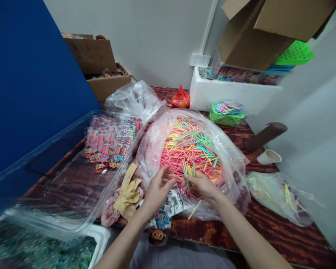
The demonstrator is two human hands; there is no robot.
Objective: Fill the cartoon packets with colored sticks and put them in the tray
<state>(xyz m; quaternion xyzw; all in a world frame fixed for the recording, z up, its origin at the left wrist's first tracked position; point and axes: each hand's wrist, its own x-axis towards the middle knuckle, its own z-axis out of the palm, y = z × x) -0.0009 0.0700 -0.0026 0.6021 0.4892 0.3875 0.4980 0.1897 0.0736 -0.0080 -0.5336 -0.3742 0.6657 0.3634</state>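
A large clear plastic bag (145, 145) lies open on the table, full of thin coloured sticks (184, 145) in pink, yellow, green and blue. At its near edge my right hand (200, 185) is closed round a small bunch of sticks (189, 173), mostly yellow and green. My left hand (159, 186) is just to the left, fingers apart and curved, with nothing seen in it. Under and beside the left hand lie printed plastic packets (161, 220) with a cartoon head. One loose yellow stick (195, 209) rests at the bag's front edge.
On the left, a clear plastic bin (100, 203) holds filled packets (109, 142). Yellow and pink cloths (127, 194) lie beside it. Behind are cardboard boxes (109, 84), a red bag (180, 98), a white foam box (229, 91) and a green basket (226, 118). A paper cup (268, 157) stands right.
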